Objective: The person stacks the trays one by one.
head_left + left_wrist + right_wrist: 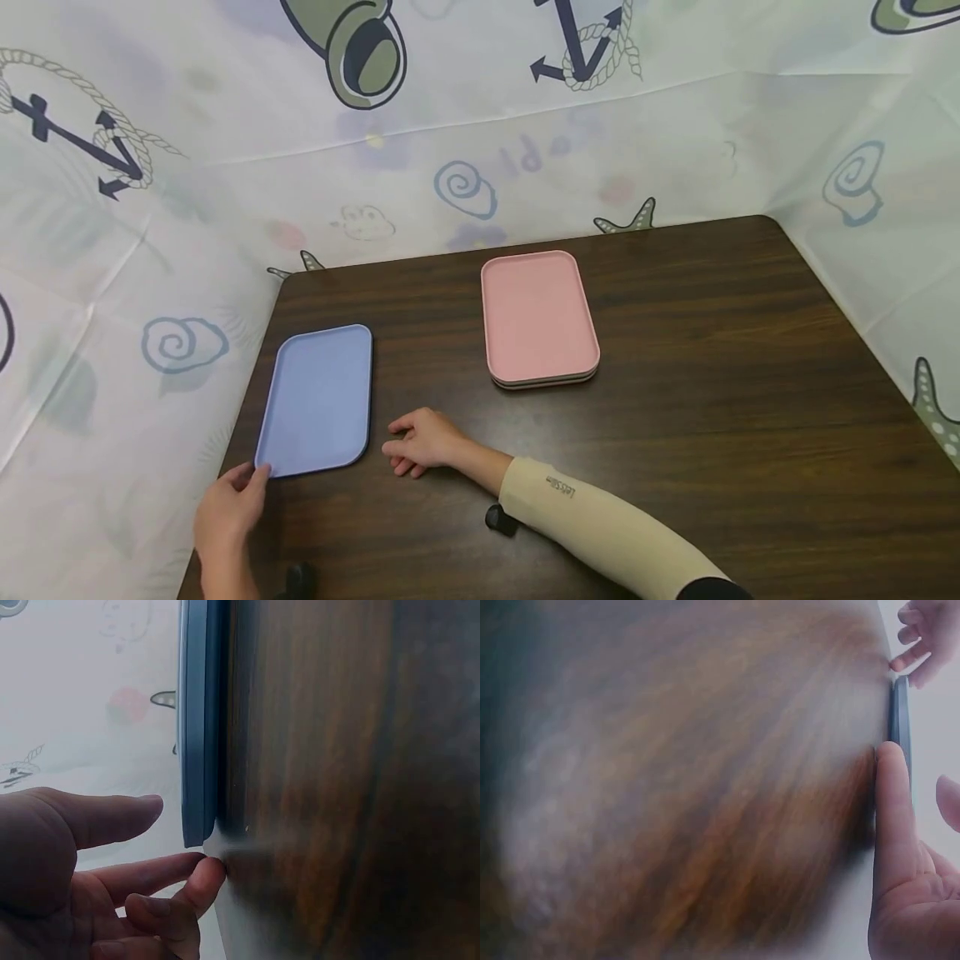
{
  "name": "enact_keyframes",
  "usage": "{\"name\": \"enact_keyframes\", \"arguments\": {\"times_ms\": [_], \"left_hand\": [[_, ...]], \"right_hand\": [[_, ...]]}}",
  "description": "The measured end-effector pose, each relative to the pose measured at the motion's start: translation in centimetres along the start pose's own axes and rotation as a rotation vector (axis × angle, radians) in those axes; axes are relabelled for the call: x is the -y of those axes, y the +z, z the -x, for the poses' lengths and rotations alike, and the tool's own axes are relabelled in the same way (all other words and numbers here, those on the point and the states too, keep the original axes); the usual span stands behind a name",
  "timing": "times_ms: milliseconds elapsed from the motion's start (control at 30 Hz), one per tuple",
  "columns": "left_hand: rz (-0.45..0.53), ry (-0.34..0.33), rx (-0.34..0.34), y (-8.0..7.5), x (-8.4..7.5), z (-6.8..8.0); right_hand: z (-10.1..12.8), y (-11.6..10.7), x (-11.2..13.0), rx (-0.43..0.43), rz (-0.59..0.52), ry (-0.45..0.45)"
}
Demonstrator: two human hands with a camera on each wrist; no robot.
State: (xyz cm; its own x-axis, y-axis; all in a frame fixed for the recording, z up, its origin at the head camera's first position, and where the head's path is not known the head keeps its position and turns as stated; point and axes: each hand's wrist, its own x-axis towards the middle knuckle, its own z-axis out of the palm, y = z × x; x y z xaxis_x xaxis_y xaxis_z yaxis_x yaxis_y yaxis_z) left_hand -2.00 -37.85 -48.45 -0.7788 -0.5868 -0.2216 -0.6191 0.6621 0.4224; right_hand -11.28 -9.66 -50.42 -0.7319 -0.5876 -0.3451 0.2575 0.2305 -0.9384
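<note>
A blue tray (318, 400) lies flat near the left edge of the dark wooden table (712, 375). My left hand (251, 479) is at the tray's near left corner; its fingertips touch the corner and the thumb stays free above the blue tray's rim (196, 727). The left hand's fingers (202, 874) are loosely bent. My right hand (420, 440) rests on the table just right of the tray's near right corner, fingers relaxed. In the right wrist view one finger (891, 802) lies along the tray's edge (901, 720). A pink tray (536, 312) tops a small stack at mid-table.
A white sheet printed with anchors and shells (150, 250) hangs close around the left, back and right sides of the table. The right half of the table is bare wood. A small black mount (498, 518) sits under my right forearm.
</note>
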Motion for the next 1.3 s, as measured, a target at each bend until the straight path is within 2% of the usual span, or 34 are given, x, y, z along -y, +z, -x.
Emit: {"name": "enact_keyframes", "arguments": {"times_ms": [200,333,500,633,767,933,1100,1200,1300], "left_hand": [[-0.003,0.04,-0.029,0.3,0.0,-0.9],[0.015,0.033,-0.047,0.7,-0.1,-1.1],[0.032,0.046,-0.046,0.8,0.0,-0.8],[0.057,0.066,-0.016,0.9,-0.3,-0.2],[0.114,0.065,0.034,1.5,-0.8,0.6],[0.16,0.059,0.039,2.1,-1.4,1.4],[0.225,0.04,0.073,2.4,-1.8,2.1],[0.268,0.038,0.105,2.5,-1.8,2.6],[0.358,0.049,0.124,2.4,-1.8,3.1]], "right_hand": [[-0.5,0.1,-0.2,0.034,-0.029,-0.002],[-0.9,0.0,-0.2,0.041,-0.02,-0.009],[-0.8,0.1,-0.1,0.04,-0.004,-0.006],[-0.7,0.2,0.0,0.03,-0.006,-0.009],[-0.7,0.4,0.0,-0.004,0.059,-0.04],[-0.7,0.6,0.0,-0.076,0.137,-0.076],[-0.7,0.3,0.0,-0.147,0.163,-0.108],[-0.7,0.0,0.0,-0.171,0.137,-0.111],[-0.6,-0.3,0.0,-0.194,0.101,-0.106]]}}
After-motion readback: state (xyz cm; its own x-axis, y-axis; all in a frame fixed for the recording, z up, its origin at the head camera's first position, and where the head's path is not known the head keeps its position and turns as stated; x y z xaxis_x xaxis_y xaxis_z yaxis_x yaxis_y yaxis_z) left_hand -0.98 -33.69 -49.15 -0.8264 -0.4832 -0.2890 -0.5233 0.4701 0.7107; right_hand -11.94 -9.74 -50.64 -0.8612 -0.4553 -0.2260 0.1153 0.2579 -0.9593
